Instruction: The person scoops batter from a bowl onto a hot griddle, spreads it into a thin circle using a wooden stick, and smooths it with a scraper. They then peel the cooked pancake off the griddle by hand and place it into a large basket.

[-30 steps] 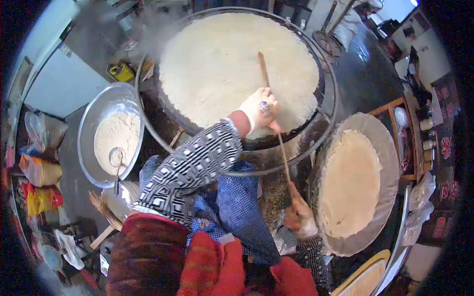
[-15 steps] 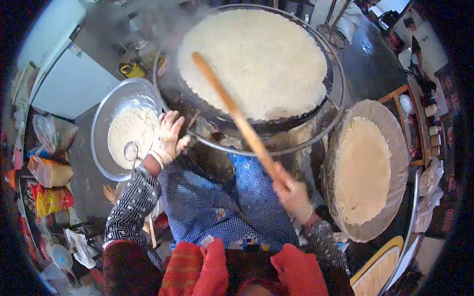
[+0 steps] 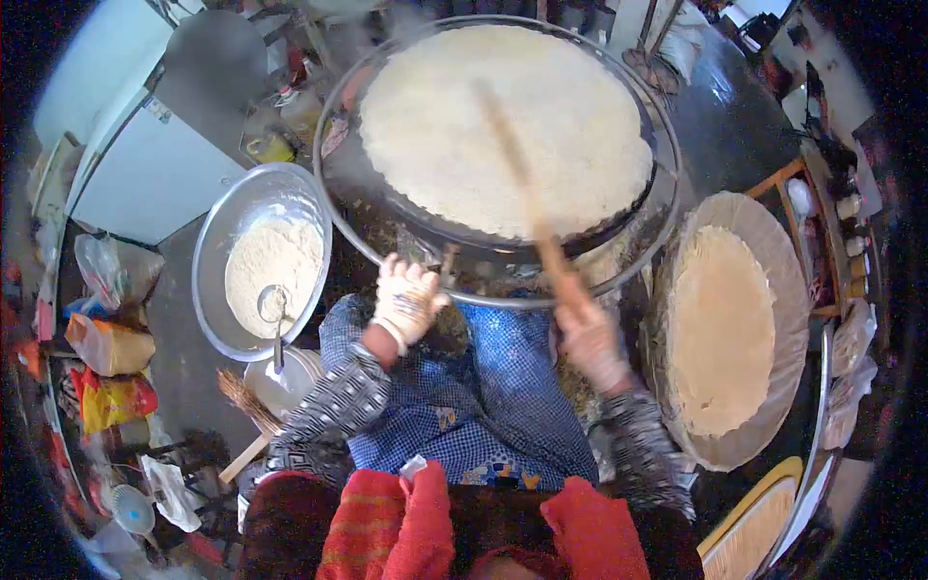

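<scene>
A long wooden stick (image 3: pixel 527 184), blurred by motion, slants over the round griddle, its lower end in my right hand (image 3: pixel 592 343). My right fingers are wrapped round it. Beneath the stick, a wide, pale sheet of batter (image 3: pixel 425 126) covers most of the griddle's dark surface. At the near left of the metal ring (image 3: pixel 362 246) around the griddle is my left hand (image 3: pixel 406 304), in a whitish glove. Its fingers are partly spread and reach the ring, close to a short handle-like piece (image 3: pixel 449 259). Whether they press on the ring is hard to tell.
On the left stands a metal bowl (image 3: pixel 205 290) of flour-like mix with a ladle (image 3: pixel 274 307) in it. A whisk brush (image 3: pixel 246 401) lies below. At right, a round lined tray (image 3: pixel 785 319) holds a thin pale flatbread (image 3: pixel 720 338).
My left hand has moved right, from beside the bowl to the griddle's ring. The stick's far end has swung right across the batter. The view has shifted slightly.
</scene>
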{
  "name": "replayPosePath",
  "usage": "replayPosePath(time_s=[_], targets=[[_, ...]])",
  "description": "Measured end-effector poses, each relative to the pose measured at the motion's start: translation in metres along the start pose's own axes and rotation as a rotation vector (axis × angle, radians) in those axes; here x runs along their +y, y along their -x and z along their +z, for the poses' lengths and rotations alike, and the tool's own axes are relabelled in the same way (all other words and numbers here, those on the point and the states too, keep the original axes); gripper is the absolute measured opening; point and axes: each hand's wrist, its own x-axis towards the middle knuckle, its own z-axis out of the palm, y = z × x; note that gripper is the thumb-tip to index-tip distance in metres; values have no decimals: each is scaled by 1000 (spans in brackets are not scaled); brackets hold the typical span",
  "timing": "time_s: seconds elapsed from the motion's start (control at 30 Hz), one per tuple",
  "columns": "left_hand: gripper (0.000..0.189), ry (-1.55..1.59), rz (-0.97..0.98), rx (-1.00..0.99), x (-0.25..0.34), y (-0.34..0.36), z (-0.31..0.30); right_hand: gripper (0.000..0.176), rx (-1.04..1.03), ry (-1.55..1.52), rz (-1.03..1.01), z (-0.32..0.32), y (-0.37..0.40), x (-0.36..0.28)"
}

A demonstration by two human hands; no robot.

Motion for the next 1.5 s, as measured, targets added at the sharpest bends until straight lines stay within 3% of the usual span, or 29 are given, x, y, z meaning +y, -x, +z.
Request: replayPosePath(time_s=[0.03,0.07,0.1,0.13,0.2,0.23,0.27,0.33,0.4,0.47,0.53,0.6,0.67,0.7,0.77,0.9,0.97,1.1,1.2,1.23,1.27,1.3,1.4,1.47,1.5], targets=[[34,-1,-24,85,25,0,8,41,-90,-108,95,30,8,-7],[34,-6,-42,170,48,2,15,42,-230,23,37,47,13,-21],[34,-20,-23,167,67,7,16,44,-238,-114,-158,67,19,-26],[37,182,56,209,86,12,18,47,-530,-237,395,50,19,-71],[46,599,199,279,114,28,19,48,-367,-299,221,46,38,-46],[56,597,382,247,110,39,1,48,-163,-216,-67,37,47,-25],[61,597,358,258,112,45,-18,50,46,-126,-351,22,57,-5],[68,472,355,222,105,29,-47,48,-90,-233,201,-35,98,-24],[74,368,440,311,105,-23,-70,49,-91,-157,239,-53,137,-24],[84,324,589,265,116,-87,-86,51,-81,-70,257,-64,152,-36],[86,291,752,322,137,-149,-92,53,150,-480,665,-56,153,-61],[84,308,867,412,158,-203,-73,53,247,-446,597,-50,130,-65],[77,25,807,89,162,-245,-44,54,134,-662,628,-52,94,-64],[77,32,807,87,152,-265,-35,54,136,-659,634,-54,79,-58],[72,-24,676,-152,118,-300,-25,55,13,-837,541,-54,45,-42],[65,-5,607,265,33,-296,-14,52,-148,-888,519,-46,-16,-39],[54,-9,536,342,-7,-276,-16,53,-264,-746,468,-29,-35,-45],[50,-42,392,255,-85,-216,-23,51,-359,-759,468,32,-43,-47],[59,-65,264,148,-126,-159,-25,50,-456,-738,488,59,-32,-51],[77,-127,245,135,-133,-139,-22,51,-419,-696,303,73,-22,-36],[84,-134,196,106,-126,-118,-26,51,-377,-648,122,83,-12,-23],[89,-142,182,115,-118,-99,-26,51,-382,-253,89,78,-3,-16],[98,-86,235,221,-43,-87,-39,53,-179,-69,10,33,55,1],[101,133,397,251,36,-126,-58,54,-73,-31,126,-10,92,1],[102,230,591,325,68,-155,-59,56,88,66,-12,-24,104,-1]])
